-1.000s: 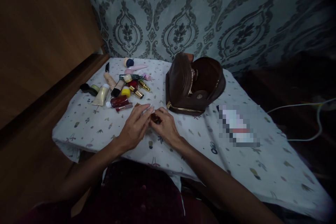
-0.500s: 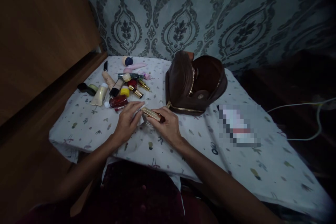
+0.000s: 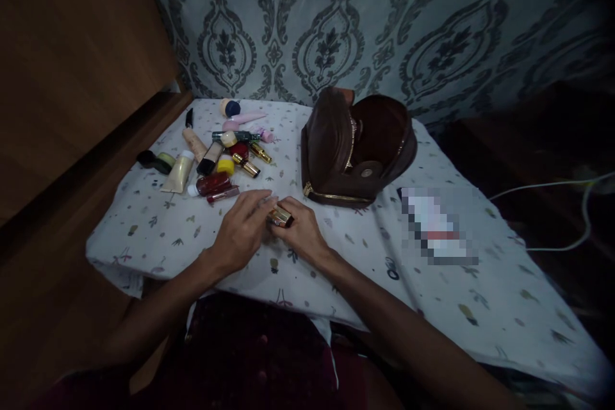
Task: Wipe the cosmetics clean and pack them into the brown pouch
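Lying on the left of the cloth [image 3: 154,224], a cream tube [image 3: 179,173] is seen near a red bottle [image 3: 214,183], beside which a red stick [image 3: 223,195] is placed. Behind these, other cosmetics are loosely heaped, among them a yellow lid [image 3: 225,165] and gold sticks [image 3: 246,165]. Nearer the front, the left hand [image 3: 243,224] is held with its fingers bent over the left end of a gold case [image 3: 280,217]; whether that end is gripped or only covered cannot be told. The case is kept between both hands, its dark end pointed rightward, and it is grasped by the right hand [image 3: 303,228]. Compared with half a second ago, less of its gold side is exposed, and the left fingers are brought further over it; it is judged that the case is being turned or worked and is not yet set down. Behind the right hand, a brown bag [image 3: 327,141] is left open, unaltered and untouched. Farther right, a pixelated patch [image 3: 439,224] is seen.
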